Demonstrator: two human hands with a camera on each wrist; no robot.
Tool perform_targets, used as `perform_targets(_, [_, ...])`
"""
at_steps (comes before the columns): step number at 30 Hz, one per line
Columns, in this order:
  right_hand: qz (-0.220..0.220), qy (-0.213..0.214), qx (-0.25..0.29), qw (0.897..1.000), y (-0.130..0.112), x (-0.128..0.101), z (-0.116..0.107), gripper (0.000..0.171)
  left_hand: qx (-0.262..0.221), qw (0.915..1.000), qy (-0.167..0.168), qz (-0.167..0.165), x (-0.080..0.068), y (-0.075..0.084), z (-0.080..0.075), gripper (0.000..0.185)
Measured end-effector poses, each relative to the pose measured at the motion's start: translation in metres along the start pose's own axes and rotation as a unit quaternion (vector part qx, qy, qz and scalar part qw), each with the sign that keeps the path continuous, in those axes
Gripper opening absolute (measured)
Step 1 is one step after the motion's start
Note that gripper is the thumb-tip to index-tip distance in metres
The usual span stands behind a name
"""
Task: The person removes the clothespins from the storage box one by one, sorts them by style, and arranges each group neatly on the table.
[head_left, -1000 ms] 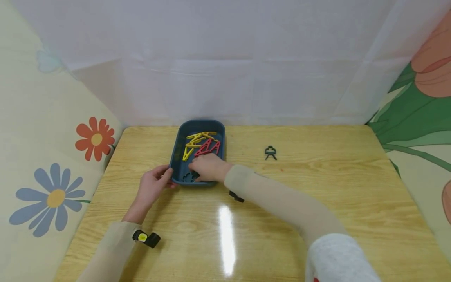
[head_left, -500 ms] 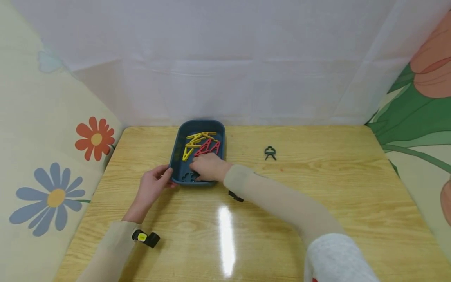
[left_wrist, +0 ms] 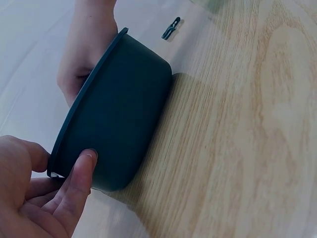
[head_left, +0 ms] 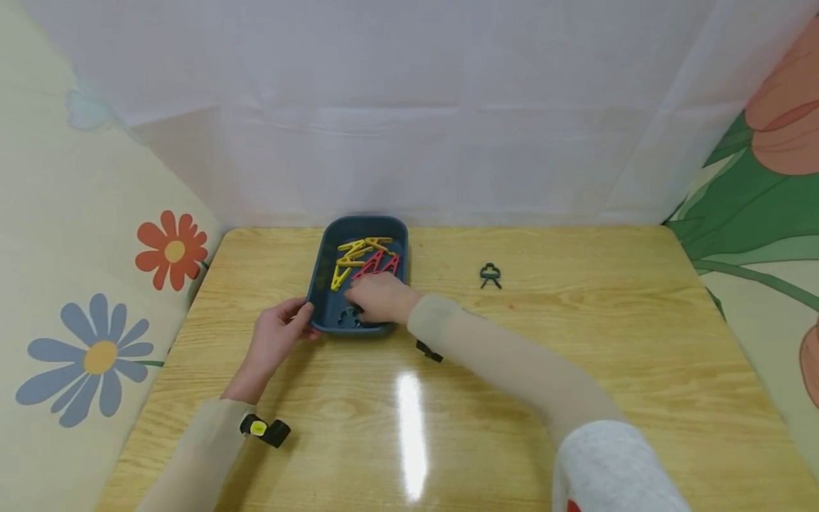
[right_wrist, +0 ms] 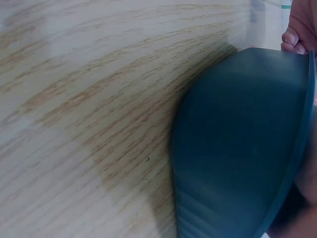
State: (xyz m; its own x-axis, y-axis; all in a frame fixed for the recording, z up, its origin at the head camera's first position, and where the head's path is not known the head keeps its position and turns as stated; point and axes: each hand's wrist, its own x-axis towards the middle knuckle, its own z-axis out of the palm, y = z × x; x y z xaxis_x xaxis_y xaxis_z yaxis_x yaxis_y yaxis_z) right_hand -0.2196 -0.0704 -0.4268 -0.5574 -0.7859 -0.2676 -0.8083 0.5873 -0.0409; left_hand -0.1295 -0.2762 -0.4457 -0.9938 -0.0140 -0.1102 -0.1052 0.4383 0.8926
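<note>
Picking step under way: left hand (head_left: 276, 336) grips the dark blue tray's (head_left: 318, 286) near-left corner; right hand (head_left: 379, 297) reaches inside onto a dark clip (head_left: 348, 318), its grip hidden. Next move calls for a firm pinch before lifting.

Your right hand (head_left: 379, 299) is covering its own fingertips inside the tray (head_left: 323, 290), so its grip is staying unreadable. At the tray's six o'clock end a dark clip (head_left: 349, 317) is showing too small to make out.
</note>
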Motion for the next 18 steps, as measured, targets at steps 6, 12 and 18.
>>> perform_targets(6, [0.009, -0.004, -0.006, 1.0, -0.0018, 0.0008, 0.0017, 0.041, -0.006, 1.0, -0.005, -0.005, 0.0015, -0.0012, 0.0011, 0.046])
perform_targets(12, [0.007, 0.001, -0.013, 1.0, -0.0033, 0.0008, 0.0018, 0.038, -0.005, 0.9999, -0.006, -0.011, 0.0003, -0.0005, 0.0005, 0.047])
perform_targets(18, [0.003, -0.001, -0.018, 1.0, -0.0034, 0.0029, 0.0012, 0.04, 0.002, 1.0, -0.003, -0.009, 0.0001, 0.0009, -0.001, 0.047])
